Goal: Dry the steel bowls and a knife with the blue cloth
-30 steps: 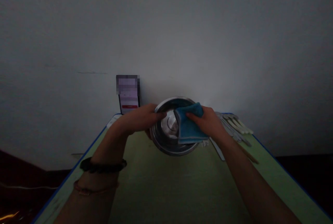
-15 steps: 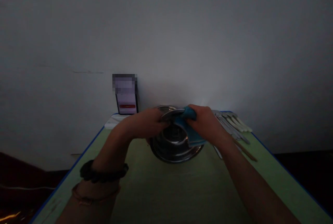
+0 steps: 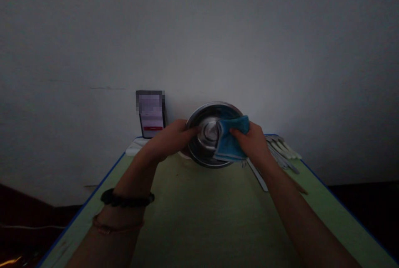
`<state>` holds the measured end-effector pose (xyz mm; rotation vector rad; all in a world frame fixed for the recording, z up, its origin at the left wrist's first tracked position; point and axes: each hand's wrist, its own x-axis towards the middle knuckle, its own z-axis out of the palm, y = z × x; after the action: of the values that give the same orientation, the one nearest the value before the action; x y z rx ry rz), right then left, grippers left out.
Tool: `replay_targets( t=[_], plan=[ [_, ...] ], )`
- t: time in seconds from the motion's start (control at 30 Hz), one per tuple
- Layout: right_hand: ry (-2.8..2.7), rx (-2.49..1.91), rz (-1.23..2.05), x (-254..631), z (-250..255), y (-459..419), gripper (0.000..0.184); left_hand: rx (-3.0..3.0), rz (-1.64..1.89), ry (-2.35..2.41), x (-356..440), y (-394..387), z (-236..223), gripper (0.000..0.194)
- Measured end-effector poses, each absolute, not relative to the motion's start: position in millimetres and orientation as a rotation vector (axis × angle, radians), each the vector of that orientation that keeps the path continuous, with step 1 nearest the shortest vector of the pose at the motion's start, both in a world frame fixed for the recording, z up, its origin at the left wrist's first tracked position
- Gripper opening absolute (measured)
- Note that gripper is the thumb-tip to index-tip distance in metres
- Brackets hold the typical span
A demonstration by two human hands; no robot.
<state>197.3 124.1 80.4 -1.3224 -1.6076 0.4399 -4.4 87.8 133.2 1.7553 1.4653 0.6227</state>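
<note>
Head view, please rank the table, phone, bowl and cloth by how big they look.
1. Table
2. Bowl
Cloth and phone look too alike to rank; both appear smaller than those.

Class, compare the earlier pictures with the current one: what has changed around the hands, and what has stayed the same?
The metal bowl and blue cloth are higher in view than a second ago. Half a second ago the bowl was at another angle; now its inside faces the camera. The left hand still holds the bowl, the right hand the cloth. The phone stayed put.
</note>
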Motion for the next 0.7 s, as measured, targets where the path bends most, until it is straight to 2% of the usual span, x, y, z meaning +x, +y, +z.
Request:
replay_targets(
  t=[0.2, 0.37, 0.5, 0.7],
  plan=[
    [-2.095, -1.288, 0.414, 197, 90, 117, 0.010, 1.930, 0.311, 1.468, -7, 88, 134, 0.042],
    [-2.239, -1.218, 0.319, 190, 97, 108, 0.008, 2.159, 0.215, 1.498, -2, 87, 136, 0.033],
    [-2.074, -1.252, 0.313, 190, 96, 109, 0.015, 2.119, 0.271, 1.528, -4, 88, 137, 0.034],
    [-1.615, -1.306, 0.439, 197, 89, 119, 0.027, 1.949, 0.665, 1.656, -6, 87, 140, 0.040]
  ],
)
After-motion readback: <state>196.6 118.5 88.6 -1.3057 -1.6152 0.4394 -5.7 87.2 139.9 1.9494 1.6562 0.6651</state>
